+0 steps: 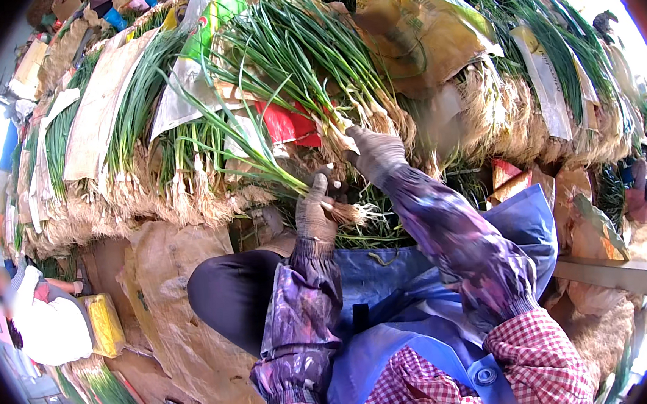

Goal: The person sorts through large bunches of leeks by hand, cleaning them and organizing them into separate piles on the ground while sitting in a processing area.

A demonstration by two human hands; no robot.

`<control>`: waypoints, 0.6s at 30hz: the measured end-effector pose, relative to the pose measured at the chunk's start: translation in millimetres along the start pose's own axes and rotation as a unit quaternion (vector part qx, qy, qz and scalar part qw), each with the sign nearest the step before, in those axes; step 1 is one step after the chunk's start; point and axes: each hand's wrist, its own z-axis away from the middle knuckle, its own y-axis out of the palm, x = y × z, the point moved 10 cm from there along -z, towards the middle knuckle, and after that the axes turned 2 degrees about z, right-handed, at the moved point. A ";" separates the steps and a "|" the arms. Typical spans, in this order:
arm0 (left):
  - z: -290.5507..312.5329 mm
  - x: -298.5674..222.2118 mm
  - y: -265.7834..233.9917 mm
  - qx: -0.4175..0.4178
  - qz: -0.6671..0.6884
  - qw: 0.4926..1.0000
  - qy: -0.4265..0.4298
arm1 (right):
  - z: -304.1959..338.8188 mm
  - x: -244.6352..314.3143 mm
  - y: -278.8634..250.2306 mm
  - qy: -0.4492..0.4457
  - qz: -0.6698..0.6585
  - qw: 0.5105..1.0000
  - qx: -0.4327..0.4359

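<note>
Scallion handling: small bunch in the left hand, right hand at the root end of the larger bundle.

Left hand (313, 212) has its fingers closed round a small bunch of scallions (279, 173), held above the blue apron (430, 296); leaves point up and left, roots stick out on the right side. Right hand (379, 152) reaches to the lower stems of the large scallion bundle (312, 58), which lies roots toward the person, beside a red sheet (288, 123). Cannot tell whether its fingers are pinched on a stem or only touching. Step in hand, judged: picking out stalks to add to the small bunch. Next move would call for a light pinch near the roots and a separating pull, left grip kept firm.
</note>
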 end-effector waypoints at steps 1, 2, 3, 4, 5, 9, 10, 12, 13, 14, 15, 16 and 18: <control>8.6 6.3 28.1 0.061 0.007 0.998 -0.013 | -9.4 -22.0 25.3 0.008 0.019 0.998 0.054; 15.5 7.5 31.4 0.064 -0.003 0.998 -0.010 | -14.2 -27.2 43.4 0.006 0.026 0.994 0.109; 22.0 1.0 26.0 0.041 -0.032 0.999 -0.010 | -16.1 -20.2 30.1 -0.008 0.011 0.997 0.078; 27.6 -5.3 22.2 0.018 -0.057 0.998 -0.009 | -12.3 -10.9 -11.3 -0.002 -0.064 0.998 -0.011; 32.4 -16.2 23.6 0.005 -0.071 0.997 0.026 | -4.4 -1.5 -55.7 -0.027 -0.073 0.991 -0.112; 20.2 -24.8 22.0 0.009 -0.073 0.995 0.066 | 43.5 60.4 -65.4 -0.143 -0.010 0.989 0.033; 21.5 -19.5 27.8 0.004 -0.043 0.998 0.042 | 59.5 76.2 -57.1 -0.214 -0.059 0.974 0.046; 35.7 -20.6 32.3 -0.018 -0.039 0.998 0.038 | 71.2 65.6 -61.3 -0.202 -0.113 0.970 0.079; 42.5 -20.4 34.9 0.000 -0.041 0.999 0.029 | 62.5 34.4 -56.1 -0.093 -0.275 0.953 0.088; 37.9 -14.3 28.4 0.016 -0.013 0.998 0.052 | 51.5 9.0 -55.8 -0.018 -0.374 0.927 0.011; 36.7 -7.3 22.8 0.044 -0.031 0.998 0.039 | 42.1 8.7 -40.7 -0.007 -0.448 0.892 0.057; 39.4 -1.6 25.1 0.075 -0.051 0.996 0.021 | 36.2 10.7 -25.8 0.009 -0.517 0.850 0.097; 52.8 6.5 0.4 -0.027 -0.091 0.995 0.009 | 44.2 47.2 -1.6 -0.079 -0.507 0.843 0.160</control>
